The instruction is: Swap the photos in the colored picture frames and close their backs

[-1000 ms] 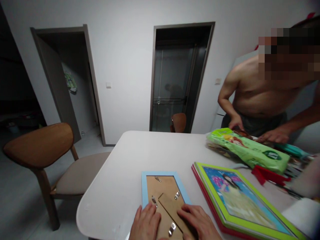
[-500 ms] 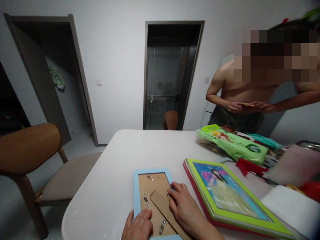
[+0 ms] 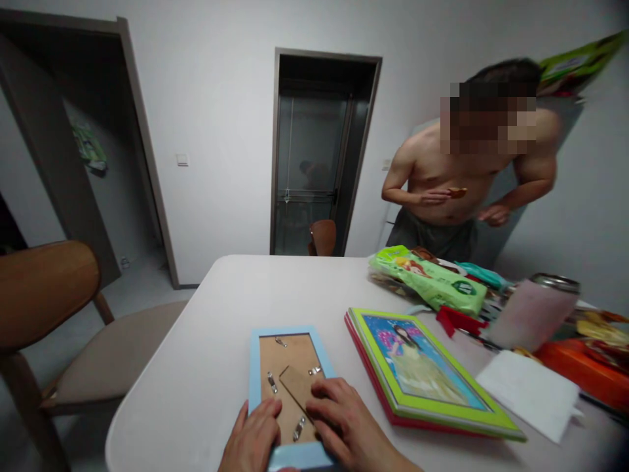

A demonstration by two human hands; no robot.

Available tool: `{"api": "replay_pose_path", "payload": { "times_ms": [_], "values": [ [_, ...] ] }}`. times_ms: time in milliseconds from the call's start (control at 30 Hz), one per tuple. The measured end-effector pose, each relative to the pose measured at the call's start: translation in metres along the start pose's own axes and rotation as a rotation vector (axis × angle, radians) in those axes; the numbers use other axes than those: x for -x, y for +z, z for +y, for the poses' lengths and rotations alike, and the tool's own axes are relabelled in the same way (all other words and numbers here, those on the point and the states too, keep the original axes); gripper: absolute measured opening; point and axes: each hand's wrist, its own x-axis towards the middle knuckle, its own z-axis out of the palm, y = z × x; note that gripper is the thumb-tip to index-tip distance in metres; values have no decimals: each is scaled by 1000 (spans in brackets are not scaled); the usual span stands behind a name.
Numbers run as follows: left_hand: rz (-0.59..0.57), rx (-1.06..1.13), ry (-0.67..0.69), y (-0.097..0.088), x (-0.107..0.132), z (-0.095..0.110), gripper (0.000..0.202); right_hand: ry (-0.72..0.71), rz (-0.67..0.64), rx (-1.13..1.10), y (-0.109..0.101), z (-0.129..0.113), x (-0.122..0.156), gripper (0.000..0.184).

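A light blue picture frame [image 3: 255,367] lies face down on the white table [image 3: 206,367], its brown backing board and small metal clips showing. My left hand [image 3: 253,439] rests flat on the frame's lower left part, fingers stretched out. My right hand [image 3: 344,426] lies on the backing board's fold-out stand at the lower right, fingers spread and pressing down. Neither hand holds anything.
A green-framed picture [image 3: 427,373] lies on a red frame to the right, with a white paper [image 3: 528,393] beside it. Beyond are a green snack bag [image 3: 427,278], a pink cup [image 3: 533,311] and orange packaging [image 3: 584,367]. A shirtless person [image 3: 462,190] stands at the far right. A wooden chair [image 3: 59,314] stands to the left.
The view has swung right. My right hand slid up to the frame's right clip and came back down onto the stand. The other person straightened up, holding a bit of food.
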Motion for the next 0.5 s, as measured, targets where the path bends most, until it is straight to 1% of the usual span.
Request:
{"api": "replay_pose_path", "payload": {
  "times_ms": [67, 133, 200, 333, 500],
  "values": [
    [-25, 54, -73, -8, -1, 5, 27, -47, -62, -19, 1, -5, 3, 19],
    [-33, 106, -147, -11, -2, 10, 29, -66, -85, -13, 4, -8, 3, 19],
    [-32, 150, -187, -12, -1, 14, 30, -83, -97, 3, 7, -10, 0, 20],
    [-31, 185, -209, -11, 0, 15, 31, -101, -136, 34, 9, -14, -7, 21],
    [-67, 189, -217, -12, -3, 11, 31, -125, -170, 30, 3, -16, -4, 19]
  ]
}}
